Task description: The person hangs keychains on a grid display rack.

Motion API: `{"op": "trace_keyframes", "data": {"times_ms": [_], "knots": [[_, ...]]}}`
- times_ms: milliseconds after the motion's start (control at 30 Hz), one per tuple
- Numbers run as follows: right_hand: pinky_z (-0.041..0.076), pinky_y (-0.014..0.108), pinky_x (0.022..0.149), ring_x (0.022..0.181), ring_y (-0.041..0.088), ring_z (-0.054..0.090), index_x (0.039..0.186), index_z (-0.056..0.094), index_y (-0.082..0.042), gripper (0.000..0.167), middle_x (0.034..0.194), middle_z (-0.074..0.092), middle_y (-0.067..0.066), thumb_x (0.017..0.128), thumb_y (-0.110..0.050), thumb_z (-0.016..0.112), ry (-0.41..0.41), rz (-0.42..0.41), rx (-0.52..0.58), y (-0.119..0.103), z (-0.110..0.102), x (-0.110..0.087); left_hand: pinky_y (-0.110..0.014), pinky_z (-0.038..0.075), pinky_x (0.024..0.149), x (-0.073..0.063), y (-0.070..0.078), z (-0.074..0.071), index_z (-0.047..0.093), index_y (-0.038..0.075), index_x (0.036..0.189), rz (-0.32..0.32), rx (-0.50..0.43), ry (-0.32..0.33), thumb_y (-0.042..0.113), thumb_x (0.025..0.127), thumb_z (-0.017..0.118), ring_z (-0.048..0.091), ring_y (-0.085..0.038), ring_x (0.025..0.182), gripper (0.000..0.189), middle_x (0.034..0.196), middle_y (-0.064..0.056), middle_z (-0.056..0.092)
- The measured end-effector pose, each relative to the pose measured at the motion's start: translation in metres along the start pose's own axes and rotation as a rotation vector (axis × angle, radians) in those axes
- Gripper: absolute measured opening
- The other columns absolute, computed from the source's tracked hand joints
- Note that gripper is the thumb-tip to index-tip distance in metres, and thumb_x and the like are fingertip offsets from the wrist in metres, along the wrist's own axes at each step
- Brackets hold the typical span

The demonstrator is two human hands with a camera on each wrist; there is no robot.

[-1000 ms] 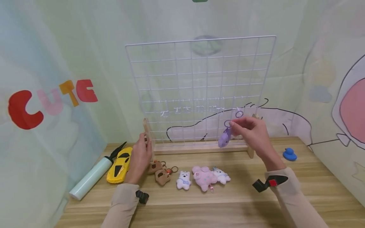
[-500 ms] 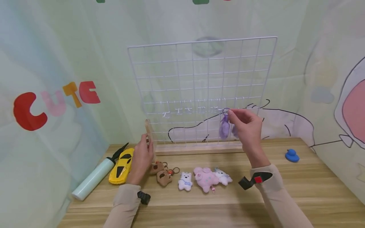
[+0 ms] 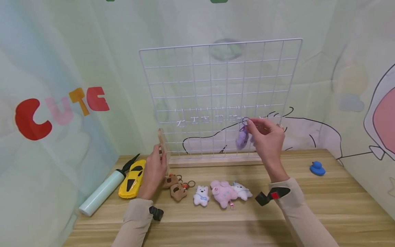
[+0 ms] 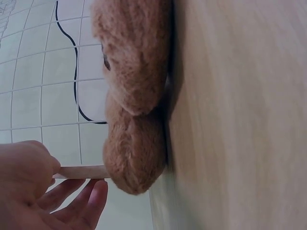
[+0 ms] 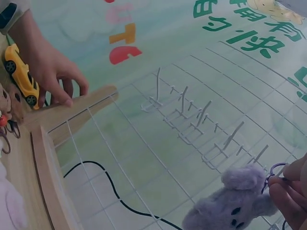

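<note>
My right hand (image 3: 267, 137) pinches the metal ring of a purple plush keychain (image 3: 242, 138). The plush dangles in front of a white wire grid rack (image 3: 226, 80), close to its row of white hooks (image 5: 182, 103). Whether the ring touches a hook I cannot tell. More purple fluff (image 3: 252, 140) shows beside my right hand, mostly hidden by it. At the rack's left end, my left hand (image 3: 153, 170) holds the upright wooden side piece (image 5: 100, 98) of the stand between thumb and fingers.
Along the table lie two brown plush keychains (image 3: 178, 192), a white bear plush (image 3: 201, 196), a pink plush (image 3: 223, 193) and another white plush (image 3: 242, 191). A yellow toy car (image 3: 132, 179) and a pale blue pump (image 3: 102, 193) lie left. A blue rubber duck (image 3: 317, 168) sits right.
My right hand has moved left and up with the purple plush keychain, bringing its ring to hook height. My left hand stays on the wooden side piece.
</note>
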State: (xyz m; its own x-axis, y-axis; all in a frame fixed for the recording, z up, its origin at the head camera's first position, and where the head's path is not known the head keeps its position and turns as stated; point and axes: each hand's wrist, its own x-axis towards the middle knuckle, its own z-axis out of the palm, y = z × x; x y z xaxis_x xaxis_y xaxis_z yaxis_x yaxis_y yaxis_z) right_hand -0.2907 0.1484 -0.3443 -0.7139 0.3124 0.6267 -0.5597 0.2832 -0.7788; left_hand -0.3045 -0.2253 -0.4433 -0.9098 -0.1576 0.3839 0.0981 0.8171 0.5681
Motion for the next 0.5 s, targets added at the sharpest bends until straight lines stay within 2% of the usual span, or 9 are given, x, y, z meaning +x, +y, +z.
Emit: {"op": "trace_keyframes", "data": {"times_ms": [300, 500], "knots": [[0.061, 0.011, 0.079, 0.085, -0.006, 0.077, 0.113, 0.083, -0.004, 0.021, 0.106, 0.084, 0.017, 0.098, -0.019, 0.083, -0.008, -0.047, 0.015, 0.0039, 0.0024, 0.0014, -0.055, 0.067, 0.086, -0.0005, -0.0007, -0.0009, 0.044, 0.001, 0.152, 0.019, 0.001, 0.009, 0.022, 0.115, 0.054, 0.076, -0.041, 0.103, 0.043, 0.130, -0.029, 0.072], [0.060, 0.009, 0.077, 0.084, -0.008, 0.075, 0.112, 0.083, -0.004, 0.020, 0.104, 0.084, 0.015, 0.098, -0.018, 0.082, -0.004, -0.069, -0.022, 0.0066, 0.0024, 0.0015, -0.055, 0.067, 0.087, -0.0004, 0.0001, -0.0007, 0.044, 0.002, 0.153, 0.015, 0.001, 0.007, 0.022, 0.115, 0.054, 0.076, -0.042, 0.105, 0.044, 0.132, -0.029, 0.071]]}}
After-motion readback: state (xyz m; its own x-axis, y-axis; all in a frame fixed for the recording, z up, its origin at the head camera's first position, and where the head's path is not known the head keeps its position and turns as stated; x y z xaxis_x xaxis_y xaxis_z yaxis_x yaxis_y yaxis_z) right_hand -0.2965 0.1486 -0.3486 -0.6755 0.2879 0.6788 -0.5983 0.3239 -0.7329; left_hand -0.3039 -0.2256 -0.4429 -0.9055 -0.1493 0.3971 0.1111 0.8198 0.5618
